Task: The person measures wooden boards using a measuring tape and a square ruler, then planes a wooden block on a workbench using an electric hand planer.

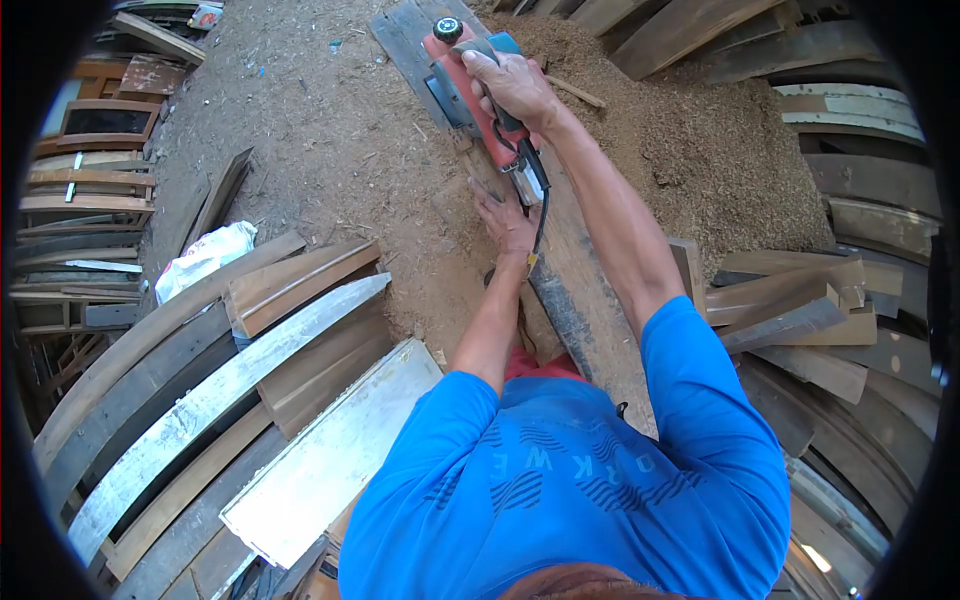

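Contents of the white plastic bag (208, 256) on your left are hidden; it sits crumpled beside leaning boards (305, 285), its folds turned up to the light. Your red and teal power planer (478, 112) is ahead of you, over the far part of a long, worn plank (590, 290) that runs out from your body. Your right hand (522, 92) is wrapped round its handle, thumb on top, behind the black front knob (447, 29). Your left hand (510, 230) lies just behind the tool, fingers stretched out; you cannot tell whether it bears on wood or on the planer's tail. A dark cord (543, 215) hangs from the handle past your left wrist.

Around you, the dirt ground (290, 120) is strewn with chips, and a broad heap of brown shavings (705, 140) spreads to the right of the plank. Cut boards (790, 290) lie piled past your right arm. Down to your left, a white panel (330, 455) rests slantwise among more timber.
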`<state>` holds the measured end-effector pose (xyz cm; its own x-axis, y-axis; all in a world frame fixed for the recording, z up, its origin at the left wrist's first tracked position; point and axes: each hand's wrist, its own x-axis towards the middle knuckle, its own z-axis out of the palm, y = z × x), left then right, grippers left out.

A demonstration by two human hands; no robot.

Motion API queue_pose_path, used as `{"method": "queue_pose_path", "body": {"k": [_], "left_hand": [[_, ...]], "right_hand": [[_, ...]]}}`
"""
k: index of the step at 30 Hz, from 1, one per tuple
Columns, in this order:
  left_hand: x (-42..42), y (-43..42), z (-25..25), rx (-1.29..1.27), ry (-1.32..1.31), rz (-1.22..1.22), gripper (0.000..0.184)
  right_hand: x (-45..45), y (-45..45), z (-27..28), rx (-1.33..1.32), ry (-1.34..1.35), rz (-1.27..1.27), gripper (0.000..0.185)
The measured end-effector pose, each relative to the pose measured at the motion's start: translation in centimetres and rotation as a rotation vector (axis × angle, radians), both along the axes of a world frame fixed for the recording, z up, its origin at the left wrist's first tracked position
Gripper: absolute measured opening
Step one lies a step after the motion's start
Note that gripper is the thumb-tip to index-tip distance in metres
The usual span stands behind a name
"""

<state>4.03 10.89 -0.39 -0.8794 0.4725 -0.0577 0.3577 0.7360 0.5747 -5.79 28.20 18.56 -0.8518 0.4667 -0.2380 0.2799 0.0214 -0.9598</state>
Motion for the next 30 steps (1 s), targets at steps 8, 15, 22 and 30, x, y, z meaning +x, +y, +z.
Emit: {"method": "queue_pose_path", "body": {"k": [8, 15, 22, 30], "left_hand": [[0.2, -0.9, -0.8, 0.026, -0.043, -0.070, 0.095], [-0.3, -1.2, -2.3, 0.106, -0.061, -0.100, 0.092], [-0.3, -1.2, -3.2, 0.135, -0.053, -0.120, 0.089], [-0.1, -0.8, -0.7, 0.006, 0.057, -0.088, 0.081]], "right_hand": [[11.5, -4.9, -1.3, 0.051, 0.018, 0.031, 0.034], [24.8, -11.6, -0.6, 0.010, -0.138, -0.036, 0.040], [14.9, -7.6, 0.2, 0.037, -0.085, -0.042, 0.042], [0.1, -0.5, 0.9, 0.185, -0.049, -0.024, 0.051]]}}
